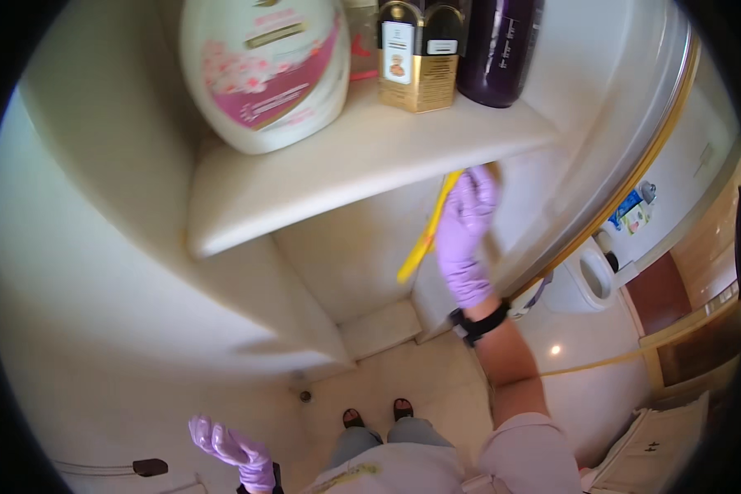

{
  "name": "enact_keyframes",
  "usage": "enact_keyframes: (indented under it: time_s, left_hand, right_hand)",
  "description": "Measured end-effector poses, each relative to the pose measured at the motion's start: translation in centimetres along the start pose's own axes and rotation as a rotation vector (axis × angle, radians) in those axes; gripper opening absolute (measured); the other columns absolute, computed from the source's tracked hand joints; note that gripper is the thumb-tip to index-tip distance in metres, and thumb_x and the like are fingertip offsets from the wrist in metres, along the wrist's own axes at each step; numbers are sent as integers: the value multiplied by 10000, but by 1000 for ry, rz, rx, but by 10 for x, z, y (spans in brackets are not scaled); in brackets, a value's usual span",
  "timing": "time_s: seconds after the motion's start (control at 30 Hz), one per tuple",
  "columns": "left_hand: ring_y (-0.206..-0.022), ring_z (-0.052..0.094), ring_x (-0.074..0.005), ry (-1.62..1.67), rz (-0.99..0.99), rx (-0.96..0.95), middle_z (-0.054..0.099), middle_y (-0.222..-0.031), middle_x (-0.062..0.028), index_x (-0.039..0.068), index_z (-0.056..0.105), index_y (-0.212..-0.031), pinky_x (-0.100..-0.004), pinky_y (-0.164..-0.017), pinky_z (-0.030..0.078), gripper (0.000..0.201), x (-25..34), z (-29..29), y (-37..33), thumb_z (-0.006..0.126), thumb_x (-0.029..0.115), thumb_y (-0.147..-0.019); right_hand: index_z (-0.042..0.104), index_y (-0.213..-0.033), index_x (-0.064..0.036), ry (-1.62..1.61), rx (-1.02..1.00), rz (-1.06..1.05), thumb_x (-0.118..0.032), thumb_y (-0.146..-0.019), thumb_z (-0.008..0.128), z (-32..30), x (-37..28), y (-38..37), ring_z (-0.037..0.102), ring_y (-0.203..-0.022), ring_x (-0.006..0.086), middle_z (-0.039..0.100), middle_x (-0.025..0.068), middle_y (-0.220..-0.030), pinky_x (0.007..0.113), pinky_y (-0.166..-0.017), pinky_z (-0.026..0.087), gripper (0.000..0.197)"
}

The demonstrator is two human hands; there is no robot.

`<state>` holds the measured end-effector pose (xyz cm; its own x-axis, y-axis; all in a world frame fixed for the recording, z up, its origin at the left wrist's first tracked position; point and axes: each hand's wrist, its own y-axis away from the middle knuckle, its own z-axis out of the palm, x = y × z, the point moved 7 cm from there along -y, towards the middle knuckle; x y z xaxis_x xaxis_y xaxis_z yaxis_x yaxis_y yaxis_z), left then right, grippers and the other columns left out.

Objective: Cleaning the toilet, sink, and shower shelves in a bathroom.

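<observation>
My right hand [468, 222], in a purple rubber glove, is raised just under the front edge of a pale corner shelf [370, 165]. Its fingers are closed around a long, slim yellow handle [426, 239], which slants down to the left; whatever sits at its upper end is hidden by the hand and shelf. Low at the left, my left hand [232, 451], gloved in the same purple, hangs away from the wall with loosely curled fingers and nothing visible in it.
On the shelf stand a big white-and-pink bottle [272, 74], a black-and-gold box [418, 70] and a dark purple bottle [498, 49]. A gold-trimmed frame [626, 181] runs along the right. Beyond it is a white toilet [584, 278]. A low ledge [379, 333] and floor drain [305, 396] lie below.
</observation>
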<state>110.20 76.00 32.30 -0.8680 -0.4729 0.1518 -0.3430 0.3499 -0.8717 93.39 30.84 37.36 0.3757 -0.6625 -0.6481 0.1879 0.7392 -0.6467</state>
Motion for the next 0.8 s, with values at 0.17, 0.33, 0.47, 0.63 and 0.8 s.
enact_keyframes:
  time_s: [0.17, 0.33, 0.47, 0.63, 0.8]
  left_hand:
    - [-1158, 400, -358, 109, -41, 7, 458, -1207, -144, 88, 497, -1108, -525, -985, 311, 258, -1, 10, -13, 408, 118, -868]
    - [-1163, 413, -355, 148, -37, -20, 452, -1231, -158, 83, 509, -1111, -505, -983, 321, 264, -5, 19, -10, 399, 103, -872]
    - [-1167, 423, -358, 124, -42, -37, 448, -1258, -185, 59, 519, -1152, -479, -977, 341, 319, -12, 26, 4, 385, 73, -863]
    - [-1112, 446, -365, 12, -80, -64, 468, -1186, -177, 56, 519, -1071, -501, -948, 358, 263, -15, 19, 3, 387, 75, -845]
    - [-1057, 470, -365, -109, -84, -33, 489, -1122, -163, 45, 520, -987, -524, -909, 385, 198, 2, 16, 5, 380, 96, -857]
  right_hand:
    - [494, -1257, -85, 1975, -450, -699, -187, -873, 452, -23, -17, -49, 429, -1159, 259, 457, 107, -1265, 403, -1016, 309, 400]
    - [305, -1405, -25, 2364, -871, -529, -244, -879, 415, -30, 74, -18, 224, -1367, 244, 296, 122, -1459, 345, -1042, 244, 580]
    - [239, -1436, -29, 2521, -1031, -732, -233, -895, 402, -54, 148, 31, 191, -1375, 242, 259, 131, -1477, 344, -1030, 256, 600]
    - [221, -1439, -24, 2654, -1207, -912, -272, -901, 390, -92, 212, 96, 178, -1380, 280, 236, 96, -1495, 395, -1055, 235, 616]
    - [278, -1421, -28, 2542, -1787, -1106, -282, -915, 384, -148, 269, 168, 139, -1385, 319, 228, 81, -1501, 458, -1081, 177, 576]
